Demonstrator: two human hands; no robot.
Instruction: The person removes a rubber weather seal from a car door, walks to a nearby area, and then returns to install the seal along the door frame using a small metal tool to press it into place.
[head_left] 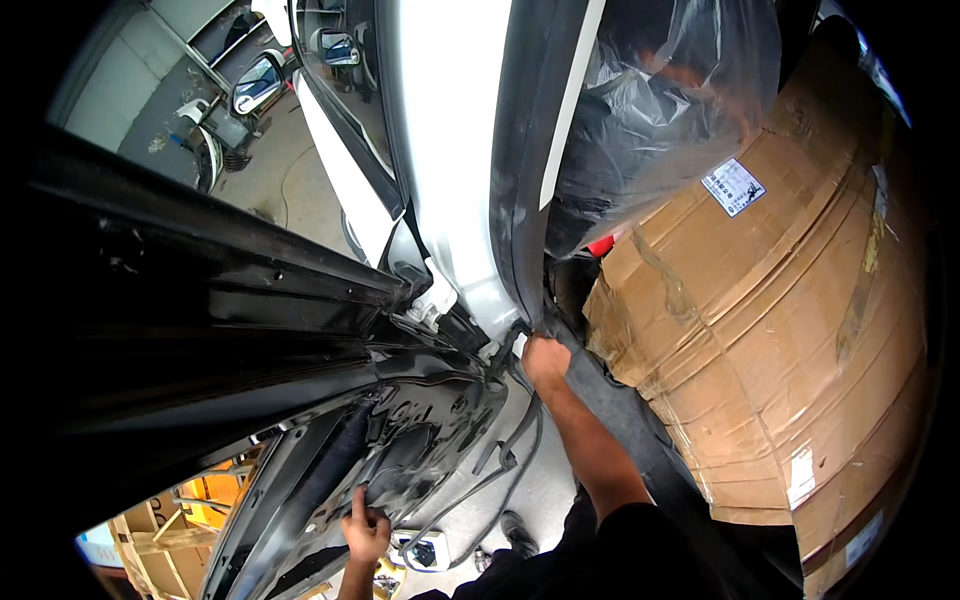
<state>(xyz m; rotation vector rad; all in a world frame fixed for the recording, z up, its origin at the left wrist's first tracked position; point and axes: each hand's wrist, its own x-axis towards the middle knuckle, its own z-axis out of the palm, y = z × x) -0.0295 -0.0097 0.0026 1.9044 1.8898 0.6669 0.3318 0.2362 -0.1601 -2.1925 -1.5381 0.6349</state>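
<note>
My right hand (pixel 546 361) is closed in a fist low on the white car door pillar (pixel 450 150), beside a black piece and a small white part (pixel 519 345). What its fingers grip is hidden behind the knuckles. Lower and to the left, my left hand (pixel 367 532) reaches up against the black door (pixel 440 400), its index finger stretched out over the panel. Nothing shows in that hand. A black cable (pixel 527 455) hangs down from beside my right hand toward the floor. The white door hinge bracket (pixel 435 298) sits between door and pillar.
At right, a large cardboard box (pixel 770 330) and clear plastic sheeting (pixel 660 120) fill the car opening. A black sill (pixel 630 365) runs along the box. Beyond the door stand a yellow item (pixel 212 497) and a wooden frame (pixel 160 545). My shoe (pixel 518 533) is on the floor.
</note>
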